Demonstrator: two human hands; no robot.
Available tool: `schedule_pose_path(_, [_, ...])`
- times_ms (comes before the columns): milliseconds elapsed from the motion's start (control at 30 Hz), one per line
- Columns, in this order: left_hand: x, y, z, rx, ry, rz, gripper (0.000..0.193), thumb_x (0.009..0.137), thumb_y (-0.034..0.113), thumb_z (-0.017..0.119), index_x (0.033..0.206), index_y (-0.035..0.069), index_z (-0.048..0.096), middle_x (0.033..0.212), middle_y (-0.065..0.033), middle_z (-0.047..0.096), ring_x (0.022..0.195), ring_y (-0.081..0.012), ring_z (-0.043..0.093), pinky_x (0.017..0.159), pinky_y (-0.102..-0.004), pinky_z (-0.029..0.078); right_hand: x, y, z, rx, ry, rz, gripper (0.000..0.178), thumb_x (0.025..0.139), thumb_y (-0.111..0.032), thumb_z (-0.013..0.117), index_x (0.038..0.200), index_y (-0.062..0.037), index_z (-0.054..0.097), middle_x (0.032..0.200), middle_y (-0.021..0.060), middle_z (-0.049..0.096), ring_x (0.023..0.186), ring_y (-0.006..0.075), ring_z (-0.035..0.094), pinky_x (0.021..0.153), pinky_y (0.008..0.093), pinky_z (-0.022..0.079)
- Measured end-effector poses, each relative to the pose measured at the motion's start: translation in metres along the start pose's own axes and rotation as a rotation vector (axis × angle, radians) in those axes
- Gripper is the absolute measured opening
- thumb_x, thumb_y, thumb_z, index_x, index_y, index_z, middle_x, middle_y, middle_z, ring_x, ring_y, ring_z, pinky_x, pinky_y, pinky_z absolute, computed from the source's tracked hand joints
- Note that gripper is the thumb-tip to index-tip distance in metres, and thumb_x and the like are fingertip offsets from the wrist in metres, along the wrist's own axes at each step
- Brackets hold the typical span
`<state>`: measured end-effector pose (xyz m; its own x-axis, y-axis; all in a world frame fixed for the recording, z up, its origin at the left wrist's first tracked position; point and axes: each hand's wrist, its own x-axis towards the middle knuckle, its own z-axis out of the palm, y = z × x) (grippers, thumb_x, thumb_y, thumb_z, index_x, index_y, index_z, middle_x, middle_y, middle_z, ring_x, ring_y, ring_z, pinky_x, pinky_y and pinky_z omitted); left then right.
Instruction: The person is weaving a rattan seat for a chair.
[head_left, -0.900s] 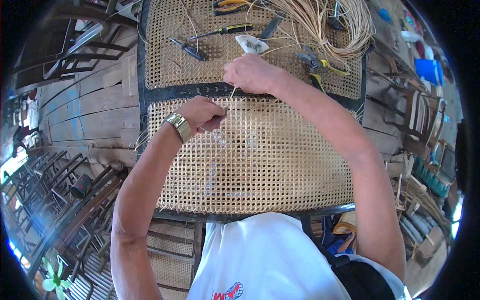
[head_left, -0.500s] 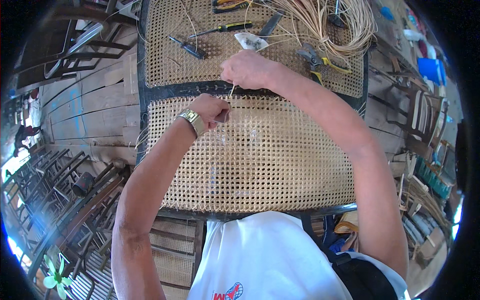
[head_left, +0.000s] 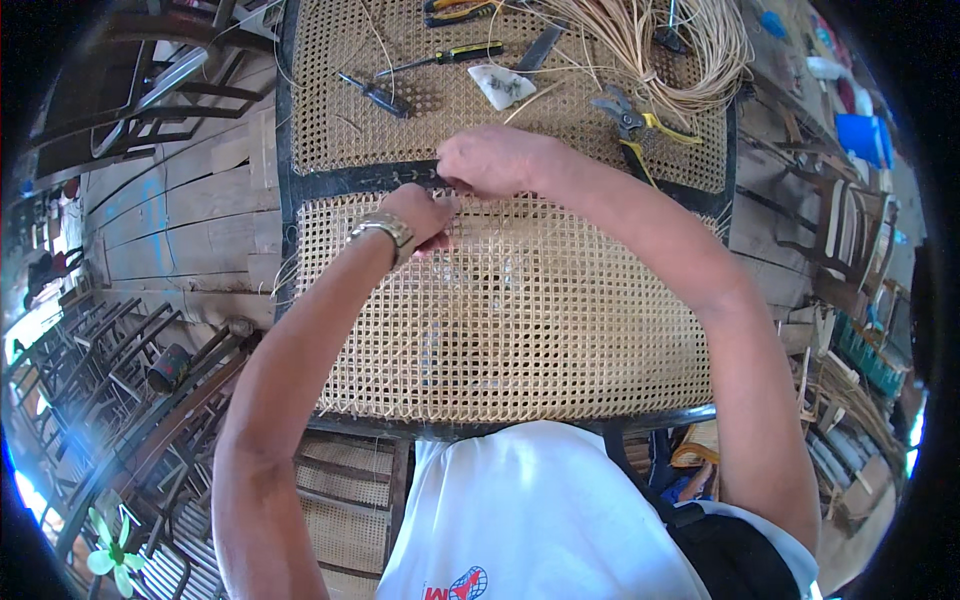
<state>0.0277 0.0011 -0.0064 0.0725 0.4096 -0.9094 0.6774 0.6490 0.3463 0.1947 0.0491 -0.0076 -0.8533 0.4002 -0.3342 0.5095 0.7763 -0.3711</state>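
A woven cane panel (head_left: 520, 330) in a dark frame lies before me. Both my hands work at its far edge, along the dark crossbar (head_left: 340, 182). My right hand (head_left: 490, 160) is closed with fingers bent down at the bar. Behind its knuckles a thin cane strand (head_left: 535, 103) sticks out and seems to run into its grip. My left hand (head_left: 420, 213), with a metal watch on the wrist, rests just left of it on the weave. Its fingers are curled together, and whatever they pinch is hidden.
Beyond the bar, a second cane panel (head_left: 320, 130) carries a dark screwdriver (head_left: 375, 95), a yellow-black screwdriver (head_left: 445, 57), a white scrap with small dark bits (head_left: 502, 87), yellow-handled cutters (head_left: 640, 122) and a coil of cane (head_left: 705, 60). Chair frames stand at the left.
My right hand has come down and nearer the bar. The strand upright between my hands is now hidden, and a strand shows behind the right hand. The left hand has shifted slightly.
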Motion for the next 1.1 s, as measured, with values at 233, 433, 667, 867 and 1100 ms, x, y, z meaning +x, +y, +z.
schedule_pose_path(233, [-0.093,-0.020,-0.025,0.771,0.382,0.277,0.047,0.095,0.045,0.057,0.084,0.002,0.070,0.072,-0.0142,0.070,0.066,-0.0236,0.069,0.066,-0.0403,0.056,0.002,-0.024,0.002,1.026,0.077,-0.011,0.023,0.095,-0.029,0.064,0.100,-0.0076,0.069,0.089,0.0042,0.068,0.083,0.0148,0.063,0.077,0.0317,0.052])
schedule_pose_path(433, [-0.069,-0.039,-0.010,0.223,0.366,0.248,0.042,0.096,0.037,0.058,0.083,-0.001,0.068,0.072,-0.0111,0.070,0.064,-0.0208,0.070,0.055,-0.0366,0.054,0.005,-0.006,0.004,0.844,0.104,0.130,0.010,0.087,-0.018,0.070,0.088,-0.0075,0.071,0.085,0.0072,0.067,0.077,0.0160,0.062,0.070,0.0336,0.051])
schedule_pose_path(667, [-0.030,-0.042,0.007,-0.162,0.045,0.188,0.027,0.095,0.020,0.059,0.092,-0.006,0.064,0.068,-0.0111,0.068,0.053,-0.0155,0.062,0.051,-0.0292,0.051,0.002,0.001,0.009,0.428,0.124,0.109,0.007,0.078,-0.002,0.061,0.082,0.0013,0.065,0.092,0.0147,0.058,0.087,0.0269,0.061,0.078,0.0373,0.052])
schedule_pose_path(867, [-0.029,-0.027,-0.010,-0.288,-0.135,0.031,0.017,0.090,0.016,0.066,0.089,-0.001,0.065,0.068,-0.0116,0.069,0.049,-0.0120,0.060,0.045,-0.0236,0.047,0.001,0.003,-0.001,0.459,0.135,0.143,0.005,0.077,-0.001,0.060,0.076,0.0021,0.063,0.095,0.0162,0.058,0.087,0.0292,0.061,0.080,0.0374,0.052])
schedule_pose_path(1100, [-0.031,-0.017,-0.008,-0.273,-0.119,0.019,0.018,0.091,0.017,0.065,0.084,0.000,0.065,0.069,-0.0100,0.069,0.046,-0.0082,0.057,0.037,-0.0197,0.040,0.005,0.007,-0.004,0.413,0.094,0.119,0.004,0.077,0.001,0.060,0.075,0.0025,0.064,0.096,0.0156,0.058,0.087,0.0284,0.062,0.078,0.0378,0.053])
